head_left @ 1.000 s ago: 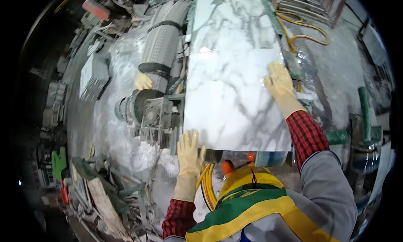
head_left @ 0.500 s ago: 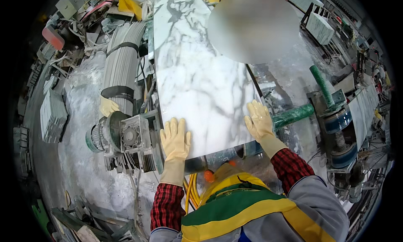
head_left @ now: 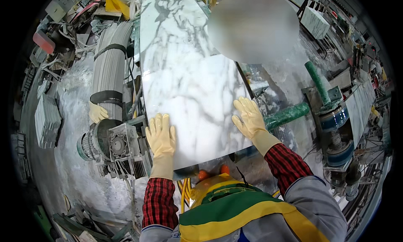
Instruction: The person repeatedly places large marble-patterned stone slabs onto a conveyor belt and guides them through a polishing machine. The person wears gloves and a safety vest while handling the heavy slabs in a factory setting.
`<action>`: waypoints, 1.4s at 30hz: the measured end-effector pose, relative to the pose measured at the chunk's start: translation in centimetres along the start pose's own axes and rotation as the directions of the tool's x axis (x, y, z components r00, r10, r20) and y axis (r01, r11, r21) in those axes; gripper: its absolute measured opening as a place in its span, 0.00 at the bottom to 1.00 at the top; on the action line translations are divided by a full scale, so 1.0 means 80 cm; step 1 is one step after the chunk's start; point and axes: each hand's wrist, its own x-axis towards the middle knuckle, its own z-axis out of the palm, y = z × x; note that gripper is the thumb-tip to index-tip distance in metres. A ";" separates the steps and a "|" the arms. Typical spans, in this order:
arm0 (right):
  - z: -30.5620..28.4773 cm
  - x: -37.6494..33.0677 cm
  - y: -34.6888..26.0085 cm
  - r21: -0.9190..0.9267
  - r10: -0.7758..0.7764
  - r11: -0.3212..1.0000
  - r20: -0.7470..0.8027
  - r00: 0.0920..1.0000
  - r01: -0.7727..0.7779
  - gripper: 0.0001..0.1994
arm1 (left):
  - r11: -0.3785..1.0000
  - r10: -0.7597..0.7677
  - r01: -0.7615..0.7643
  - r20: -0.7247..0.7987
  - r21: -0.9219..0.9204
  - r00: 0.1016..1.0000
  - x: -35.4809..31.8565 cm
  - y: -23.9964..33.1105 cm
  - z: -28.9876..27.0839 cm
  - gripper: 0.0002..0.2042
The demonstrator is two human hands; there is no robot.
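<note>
A long white marble slab with grey veins (head_left: 197, 116) stretches away from me, and a straight line crosses it partway up; I cannot tell if this is a seam between two pieces. My left hand (head_left: 160, 137), in a cream rubber glove, lies flat near the slab's left edge with fingers stretched forward. On the slab's right edge rests my right hand (head_left: 250, 118), gloved alike, fingers extended and thumb apart. Neither hand grasps anything; both palms are hidden against the stone. Part of a roller (head_left: 187, 171) shows under the near edge.
Left of the slab stand a dusty motor and gearbox (head_left: 119, 145), a strapped grey ribbed bundle (head_left: 108, 74) and a loose cream glove (head_left: 98, 112). Green bars (head_left: 289, 116) and blue rollers (head_left: 336, 118) are at the right. Stacked slabs (head_left: 47, 120) stand far left. A blurred patch hides the upper right.
The view has shifted, so slab and left-hand machinery sit lower and further left. Both hands stay flat on the slab, slightly farther from its near edge. The line across the stone shows more clearly.
</note>
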 end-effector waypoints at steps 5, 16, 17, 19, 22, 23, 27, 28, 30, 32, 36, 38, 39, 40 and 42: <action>0.004 -0.003 0.007 0.066 0.006 0.998 -0.029 1.000 -0.004 0.31 | 0.999 0.014 -0.013 -0.023 0.035 1.000 -0.004 -0.002 0.007 0.27; 0.002 -0.011 0.002 0.062 0.056 0.997 -0.009 0.998 -0.056 0.30 | 0.999 0.016 -0.015 -0.013 0.033 1.000 -0.011 -0.006 0.016 0.26; 0.001 -0.011 0.001 0.054 0.061 0.997 0.001 0.998 -0.061 0.30 | 0.999 0.020 -0.019 -0.027 0.034 0.999 -0.013 -0.006 0.016 0.26; 0.002 -0.014 0.001 0.058 0.064 0.996 0.003 0.998 -0.064 0.30 | 0.999 0.010 -0.010 0.001 0.034 1.000 -0.014 -0.006 0.015 0.26; 0.006 -0.019 0.005 0.069 0.058 0.996 -0.011 0.998 -0.057 0.29 | 0.999 0.009 -0.010 0.016 0.032 1.000 -0.015 -0.008 0.018 0.26; 0.008 -0.019 0.005 0.060 0.057 0.997 -0.009 0.998 -0.056 0.28 | 0.999 0.009 -0.010 0.016 0.032 1.000 -0.016 -0.008 0.017 0.26; 0.007 -0.020 0.008 0.061 0.050 0.997 0.000 0.999 -0.050 0.26 | 0.998 0.042 -0.041 -0.023 0.055 0.999 -0.017 -0.006 0.016 0.26; 0.006 -0.021 0.007 0.071 0.059 0.996 0.009 0.998 -0.059 0.26 | 0.998 0.045 -0.043 -0.028 0.054 0.999 -0.019 -0.007 0.016 0.26; 0.000 -0.016 -0.001 0.096 0.071 0.993 0.027 0.997 -0.074 0.25 | 0.997 0.045 -0.043 -0.041 0.057 0.998 -0.022 -0.011 0.016 0.26; -0.003 -0.018 0.002 0.069 0.068 0.995 0.024 0.997 -0.070 0.25 | 0.998 0.049 -0.046 -0.061 0.049 0.997 -0.023 -0.008 0.019 0.26; -0.004 -0.022 -0.003 0.036 0.082 0.996 0.037 0.996 -0.083 0.26 | 0.998 0.064 -0.062 -0.057 0.025 0.996 -0.024 -0.001 0.004 0.26; -0.003 -0.024 -0.003 0.029 0.080 0.996 0.039 0.996 -0.081 0.27 | 0.999 0.048 -0.047 -0.055 0.023 0.997 -0.028 0.000 0.001 0.26; -0.003 -0.026 -0.002 0.023 0.076 0.997 0.042 0.996 -0.077 0.27 | 0.999 0.047 -0.046 -0.046 0.014 0.998 -0.027 0.003 -0.006 0.26; -0.003 -0.027 -0.002 0.017 0.072 0.997 0.044 0.996 -0.073 0.28 | 0.999 0.046 -0.046 -0.036 0.003 0.998 -0.027 0.005 -0.010 0.25; 0.001 -0.030 -0.002 0.023 0.053 0.998 0.009 0.999 -0.054 0.27 | 0.999 0.052 -0.052 -0.067 -0.003 0.996 -0.030 0.003 -0.007 0.25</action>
